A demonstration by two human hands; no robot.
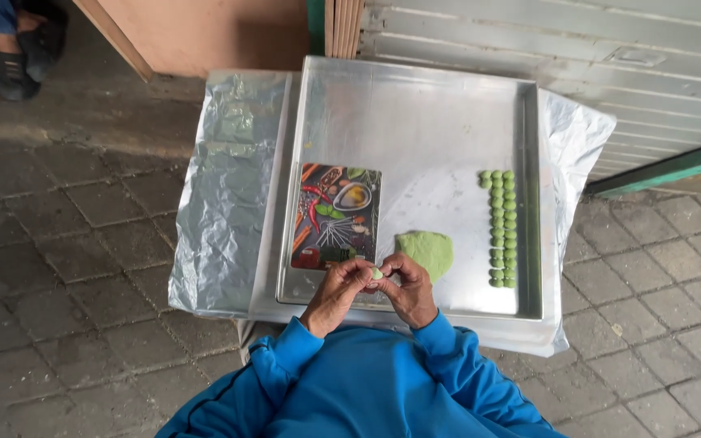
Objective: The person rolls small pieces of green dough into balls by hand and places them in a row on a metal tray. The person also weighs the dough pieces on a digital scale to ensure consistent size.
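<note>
Pinched between the fingertips of both hands, left hand (336,294) and right hand (409,288), a small green dough ball (376,273) sits just above the metal tray's (415,105) near edge. Squeeze unevenly and it could flatten, or slip onto the paving; the dough lump (426,250) waits alongside.

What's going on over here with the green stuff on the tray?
A person in a blue jacket holds a small pale green piece between the fingertips of both hands, left hand and right hand, over the near edge of a metal tray. A flat lump of green dough lies just beyond the hands. Two neat rows of small green balls sit along the tray's right side, and a printed board lies on its left.
</note>
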